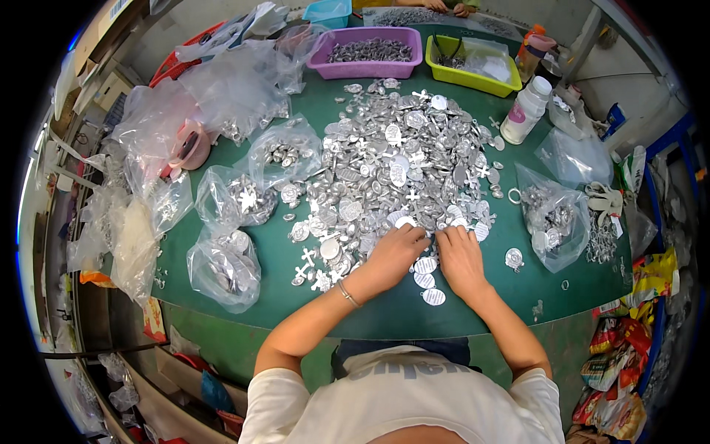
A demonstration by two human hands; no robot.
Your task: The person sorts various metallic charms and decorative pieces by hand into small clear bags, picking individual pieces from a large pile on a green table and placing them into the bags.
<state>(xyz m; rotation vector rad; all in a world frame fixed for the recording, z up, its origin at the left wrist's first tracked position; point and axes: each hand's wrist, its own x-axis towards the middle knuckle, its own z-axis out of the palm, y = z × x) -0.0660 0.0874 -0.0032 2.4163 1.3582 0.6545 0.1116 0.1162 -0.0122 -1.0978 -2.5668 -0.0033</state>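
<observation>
A broad heap of silver-coloured metal medals and small crosses (399, 163) covers the middle of the table. At its near edge, my left hand (398, 253) bends its fingers down among the medals, closed, with the fingertips hidden. Close beside it, my right hand (460, 257) has its fingers together and curled onto the same edge. What either hand pinches is hidden. A short column of oval medals (424, 281) lies between my wrists, running toward me. One round medal (514, 258) sits apart, right of my right hand. Several small crosses (307, 259) lie left of my left forearm.
Plastic bags of medals (224, 270) stand left of the heap, and another bag (551, 222) stands right. Behind are a purple bin (364, 72), a yellow-green tray (473, 80) and a white bottle (526, 111). Another person's hands (447, 7) show at the far edge.
</observation>
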